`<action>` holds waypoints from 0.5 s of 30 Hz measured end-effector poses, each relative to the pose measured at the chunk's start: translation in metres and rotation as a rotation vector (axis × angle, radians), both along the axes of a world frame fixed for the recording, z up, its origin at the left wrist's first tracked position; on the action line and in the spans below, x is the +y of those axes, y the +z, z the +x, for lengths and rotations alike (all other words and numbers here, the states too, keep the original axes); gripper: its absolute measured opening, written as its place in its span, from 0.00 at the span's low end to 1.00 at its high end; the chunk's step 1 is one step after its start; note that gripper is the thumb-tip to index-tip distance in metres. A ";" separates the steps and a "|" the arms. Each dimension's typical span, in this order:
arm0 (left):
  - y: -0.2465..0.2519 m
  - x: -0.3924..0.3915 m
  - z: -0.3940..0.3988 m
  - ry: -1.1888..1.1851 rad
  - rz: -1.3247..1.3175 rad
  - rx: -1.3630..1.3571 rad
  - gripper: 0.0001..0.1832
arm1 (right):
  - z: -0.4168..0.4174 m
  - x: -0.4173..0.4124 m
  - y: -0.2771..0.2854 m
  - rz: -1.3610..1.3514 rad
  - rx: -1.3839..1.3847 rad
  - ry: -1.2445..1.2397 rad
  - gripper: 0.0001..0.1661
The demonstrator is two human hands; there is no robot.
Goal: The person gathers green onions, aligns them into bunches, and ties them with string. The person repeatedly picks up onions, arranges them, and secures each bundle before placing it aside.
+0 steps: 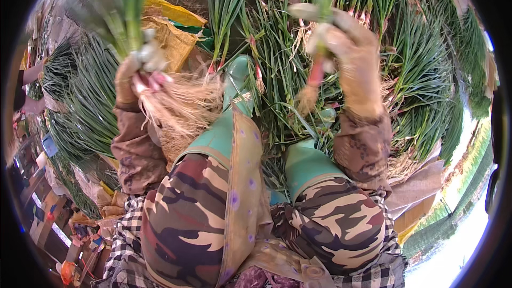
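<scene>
My left hand (pixel 127 74), in a pale soiled glove, grips a bunch of spring onions (pixel 150 82) at the base of their stalks. Their long tan roots fan out to the right above my boot, and the green leaves rise blurred past the top edge. At the upper right, my gloved right hand (pixel 358 60) pinches a spring onion (pixel 316 70) between thumb and fingers. Its reddish base and brown roots hang downward; motion blurs the upper part. Between and beyond both hands lie loose spring onions (pixel 276 64) on the ground.
Green rubber boots (pixel 212 132) stand among the leaves. Heaps of spring onions lie at left (pixel 94 92) and right (pixel 426 76). A yellow woven sack (pixel 170 42) lies beyond my left hand. Another person's arm (pixel 34 74) shows at the far left.
</scene>
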State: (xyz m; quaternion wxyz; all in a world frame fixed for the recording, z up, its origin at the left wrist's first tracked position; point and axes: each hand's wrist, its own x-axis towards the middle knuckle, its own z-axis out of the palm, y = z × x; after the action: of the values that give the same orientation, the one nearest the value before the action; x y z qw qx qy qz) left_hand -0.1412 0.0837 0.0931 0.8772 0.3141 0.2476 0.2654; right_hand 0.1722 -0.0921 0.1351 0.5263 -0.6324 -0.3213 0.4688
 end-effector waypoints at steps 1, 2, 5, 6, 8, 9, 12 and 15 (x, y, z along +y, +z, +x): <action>-0.001 0.007 -0.009 0.070 0.035 -0.027 0.33 | -0.007 0.012 -0.009 -0.007 0.054 0.071 0.18; 0.006 0.005 -0.004 0.127 0.055 -0.101 0.33 | -0.019 0.023 -0.024 -0.082 0.101 0.095 0.19; 0.004 0.010 -0.014 0.172 0.009 -0.182 0.24 | -0.019 0.036 -0.093 -0.214 -0.051 0.173 0.23; 0.000 0.014 -0.017 0.198 -0.010 -0.194 0.19 | -0.009 0.040 -0.091 -0.365 -0.052 0.121 0.22; -0.013 0.022 -0.015 0.216 -0.041 -0.170 0.19 | 0.030 0.030 -0.137 -0.424 -0.496 -0.046 0.19; -0.013 0.020 -0.013 0.204 -0.049 -0.130 0.18 | 0.041 0.033 -0.144 -0.335 -0.504 -0.113 0.16; -0.042 -0.013 0.040 0.068 -0.162 -0.090 0.17 | 0.105 0.033 -0.187 -0.109 -1.290 -0.124 0.16; -0.064 -0.051 0.094 -0.032 -0.241 -0.042 0.16 | 0.111 0.068 -0.194 -0.181 -0.696 -0.154 0.22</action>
State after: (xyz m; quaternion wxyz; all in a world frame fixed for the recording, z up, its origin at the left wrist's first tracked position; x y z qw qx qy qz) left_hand -0.0474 0.0323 0.0293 0.9178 0.2044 0.2542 0.2264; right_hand 0.2836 -0.0246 -0.0589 0.3612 -0.8204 -0.3899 0.2110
